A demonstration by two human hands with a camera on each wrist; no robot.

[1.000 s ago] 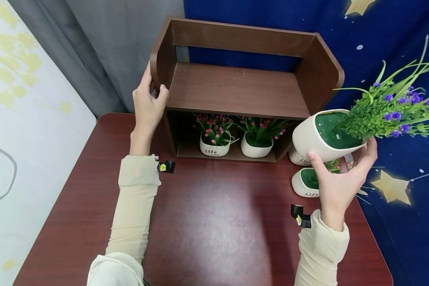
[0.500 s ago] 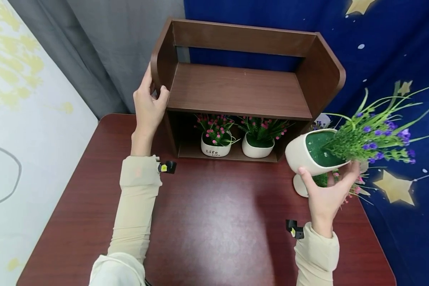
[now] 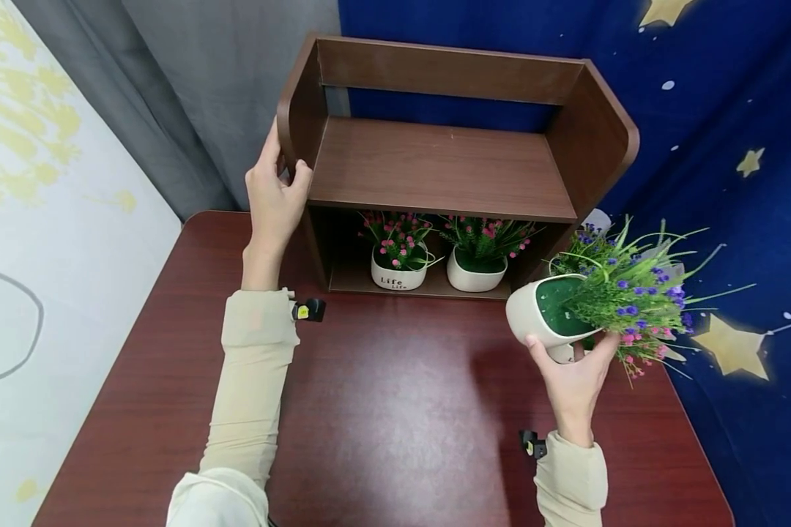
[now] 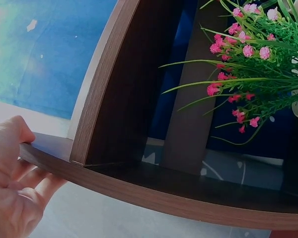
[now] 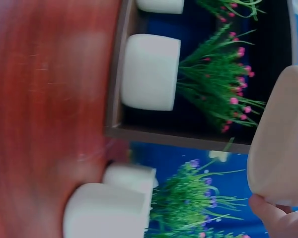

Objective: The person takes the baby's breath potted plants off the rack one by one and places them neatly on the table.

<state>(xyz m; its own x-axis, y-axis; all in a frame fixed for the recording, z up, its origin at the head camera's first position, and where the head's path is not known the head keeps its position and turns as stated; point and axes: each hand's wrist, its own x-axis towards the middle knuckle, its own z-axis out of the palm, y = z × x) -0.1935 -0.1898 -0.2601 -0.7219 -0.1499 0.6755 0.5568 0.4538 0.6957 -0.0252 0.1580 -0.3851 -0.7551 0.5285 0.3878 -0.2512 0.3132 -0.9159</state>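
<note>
My left hand (image 3: 273, 194) grips the left side panel of a brown wooden shelf (image 3: 442, 165), thumb on the inner side in the head view; the left wrist view shows the panel edge between thumb and fingers. My right hand (image 3: 570, 388) holds a white potted plant (image 3: 530, 315) with purple flowers, tilted with its leaves to the right. This pot (image 5: 283, 139) is raised above the table, right of the shelf. Inside the lower compartment stand two white potted plants with pink flowers, one on the left (image 3: 398, 278) and one on the right (image 3: 476, 277).
Beneath and behind the held plant, more potted plants stand on the red-brown table (image 3: 395, 410), partly hidden: one with pink flowers (image 3: 639, 362), another with purple ones (image 3: 583, 241). A blue starry curtain (image 3: 751, 219) hangs behind, and a grey curtain (image 3: 191, 95) at the left.
My right hand has moved the purple-flowered potted plant down and to the left, toward the table in front of the shelf's right side. The left hand stays on the shelf panel.
</note>
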